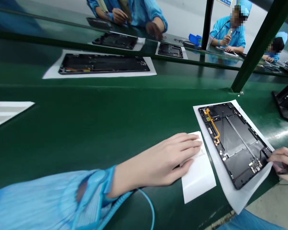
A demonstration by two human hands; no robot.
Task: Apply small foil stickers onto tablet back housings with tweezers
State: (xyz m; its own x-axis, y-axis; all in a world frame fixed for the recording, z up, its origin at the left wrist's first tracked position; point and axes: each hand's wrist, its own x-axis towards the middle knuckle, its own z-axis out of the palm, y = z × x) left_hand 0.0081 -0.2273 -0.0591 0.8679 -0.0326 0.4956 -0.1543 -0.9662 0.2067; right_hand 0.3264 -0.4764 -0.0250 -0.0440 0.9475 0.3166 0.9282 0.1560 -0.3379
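An opened black tablet chassis (234, 140) with an orange flex cable (213, 124) lies on a white sheet (244, 195) at the green bench's near right. My left hand (163, 159) rests flat, fingers stretched, on a smaller white sheet (198, 179) just left of the chassis. My right hand (284, 163) is at the chassis's lower right corner, fingers pinched around a small dark part that I cannot make out, close to the small connector board (255, 165).
More open chassis on white sheets lie farther back on the green belt (103, 64) (170, 50). Other people in blue coats work at the far side. A green post (256, 48) stands at right, a black tray (286, 102) beyond it, a white sheet (4, 111) at left.
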